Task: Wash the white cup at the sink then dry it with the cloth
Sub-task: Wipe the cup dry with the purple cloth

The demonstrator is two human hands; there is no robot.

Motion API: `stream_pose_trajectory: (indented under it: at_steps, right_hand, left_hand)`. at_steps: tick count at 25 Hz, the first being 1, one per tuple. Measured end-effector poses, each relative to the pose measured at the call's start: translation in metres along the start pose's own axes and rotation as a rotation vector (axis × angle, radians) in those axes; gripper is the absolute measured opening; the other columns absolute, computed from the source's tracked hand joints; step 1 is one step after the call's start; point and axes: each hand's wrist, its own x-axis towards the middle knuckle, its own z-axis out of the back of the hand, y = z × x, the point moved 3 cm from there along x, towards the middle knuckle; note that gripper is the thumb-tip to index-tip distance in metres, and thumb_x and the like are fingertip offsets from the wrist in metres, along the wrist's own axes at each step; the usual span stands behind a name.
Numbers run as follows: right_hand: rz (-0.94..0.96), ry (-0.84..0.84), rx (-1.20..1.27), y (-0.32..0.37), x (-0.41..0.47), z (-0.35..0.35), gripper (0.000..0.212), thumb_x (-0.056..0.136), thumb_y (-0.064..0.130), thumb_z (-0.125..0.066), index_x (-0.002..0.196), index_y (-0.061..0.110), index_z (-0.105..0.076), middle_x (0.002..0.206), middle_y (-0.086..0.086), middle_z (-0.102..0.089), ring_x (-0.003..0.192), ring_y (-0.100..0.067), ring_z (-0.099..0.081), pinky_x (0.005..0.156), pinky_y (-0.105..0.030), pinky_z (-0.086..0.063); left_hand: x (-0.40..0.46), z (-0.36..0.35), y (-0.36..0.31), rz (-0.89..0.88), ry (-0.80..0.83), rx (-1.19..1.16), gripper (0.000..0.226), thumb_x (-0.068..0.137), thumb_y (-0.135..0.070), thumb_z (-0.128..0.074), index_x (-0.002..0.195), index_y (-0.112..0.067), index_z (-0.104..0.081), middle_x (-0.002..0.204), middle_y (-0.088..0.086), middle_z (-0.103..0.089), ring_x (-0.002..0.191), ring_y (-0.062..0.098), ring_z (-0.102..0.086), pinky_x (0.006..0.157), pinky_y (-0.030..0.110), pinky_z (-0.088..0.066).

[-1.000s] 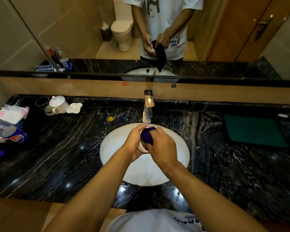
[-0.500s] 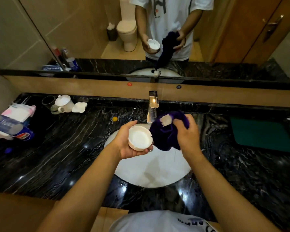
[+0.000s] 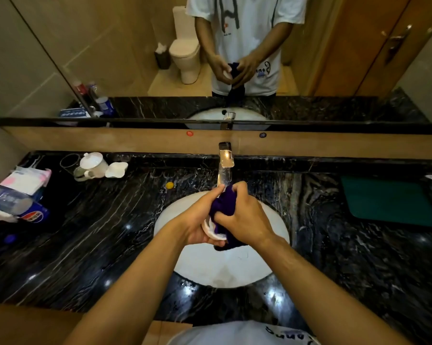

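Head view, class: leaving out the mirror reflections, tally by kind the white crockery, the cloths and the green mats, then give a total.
White crockery: 3 (cup in the left hand, lidded mug, small dish)
Cloths: 1 (purple cloth in the right hand)
Green mats: 1 (mat)
Total: 5

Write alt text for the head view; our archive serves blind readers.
Over a white sink, the left hand holds a white cup while the right hand presses a dark purple cloth into it. A chrome tap stands behind on the black marble counter.
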Motion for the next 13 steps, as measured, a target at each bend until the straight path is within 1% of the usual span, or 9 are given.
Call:
stream_pose_trajectory:
  at_steps: [1,3,5,8,9,11,12,13]
  right_hand:
    - [-0.016,-0.041,0.000,0.001,0.000,-0.002,0.063,0.070,0.044,-0.076,0.112,0.035,-0.031,0.099,0.005,-0.063,0.083,-0.020,-0.065,0.062,-0.030,-0.056]
    - [-0.032,-0.074,-0.037,0.005,0.001,-0.006,0.062,0.073,0.040,-0.076,0.115,0.032,-0.031,0.100,0.004,-0.061,0.084,-0.022,-0.064,0.063,-0.033,-0.056]
    - [-0.069,-0.097,-0.103,0.005,0.003,-0.008,0.057,0.077,0.035,-0.076,0.116,0.027,-0.034,0.104,0.001,-0.062,0.085,-0.024,-0.064,0.065,-0.037,-0.058]
    - [-0.199,-0.106,-0.081,-0.003,0.004,-0.008,0.047,0.082,0.028,-0.074,0.111,0.024,-0.037,0.102,-0.002,-0.064,0.084,-0.025,-0.066,0.067,-0.040,-0.058]
    - [-0.241,-0.102,-0.038,-0.006,0.005,-0.008,0.045,0.084,0.028,-0.073,0.109,0.025,-0.036,0.099,-0.002,-0.065,0.082,-0.024,-0.066,0.066,-0.040,-0.058]
    - [-0.298,-0.104,0.022,-0.010,0.006,-0.006,0.043,0.084,0.029,-0.072,0.106,0.025,-0.035,0.092,0.001,-0.063,0.075,-0.020,-0.064,0.057,-0.033,-0.052]
    - [-0.305,-0.109,0.021,-0.011,0.005,-0.005,0.043,0.084,0.030,-0.072,0.105,0.025,-0.035,0.090,0.002,-0.062,0.073,-0.018,-0.062,0.053,-0.029,-0.046]
    - [-0.294,-0.117,0.001,-0.012,0.004,-0.005,0.043,0.084,0.030,-0.072,0.104,0.025,-0.035,0.089,0.003,-0.061,0.072,-0.018,-0.061,0.051,-0.028,-0.042]
  left_hand:
    - [0.002,0.001,0.001,-0.023,-0.010,-0.036,0.054,0.079,-0.076,-0.064,0.088,-0.026,-0.082,0.092,0.008,-0.078,0.087,0.033,-0.073,0.090,0.054,-0.053]
    - [0.005,0.001,0.002,-0.052,-0.018,-0.103,0.048,0.083,-0.070,-0.064,0.089,-0.027,-0.083,0.095,0.009,-0.080,0.084,0.031,-0.078,0.090,0.058,-0.056]
    - [0.007,-0.002,0.002,-0.082,-0.036,-0.130,0.043,0.087,-0.064,-0.063,0.093,-0.027,-0.082,0.097,0.008,-0.080,0.083,0.029,-0.078,0.082,0.056,-0.061]
    - [0.008,-0.007,-0.004,-0.176,-0.181,-0.088,0.036,0.089,-0.049,-0.065,0.105,-0.021,-0.079,0.105,0.009,-0.080,0.095,0.032,-0.074,0.074,0.051,-0.061]
    - [0.007,-0.010,-0.006,-0.212,-0.228,-0.072,0.034,0.088,-0.045,-0.066,0.106,-0.019,-0.079,0.105,0.009,-0.080,0.097,0.032,-0.073,0.070,0.048,-0.062]
    - [0.005,-0.015,-0.008,-0.287,-0.287,0.009,0.028,0.086,-0.039,-0.066,0.100,-0.018,-0.080,0.094,0.004,-0.081,0.093,0.027,-0.073,0.063,0.037,-0.059]
    - [0.004,-0.018,-0.009,-0.322,-0.308,0.071,0.025,0.085,-0.037,-0.065,0.095,-0.019,-0.080,0.088,0.001,-0.080,0.089,0.023,-0.072,0.062,0.034,-0.056]
    - [0.003,-0.020,-0.009,-0.347,-0.328,0.124,0.024,0.083,-0.034,-0.063,0.092,-0.019,-0.079,0.084,0.000,-0.080,0.085,0.020,-0.071,0.064,0.034,-0.055]
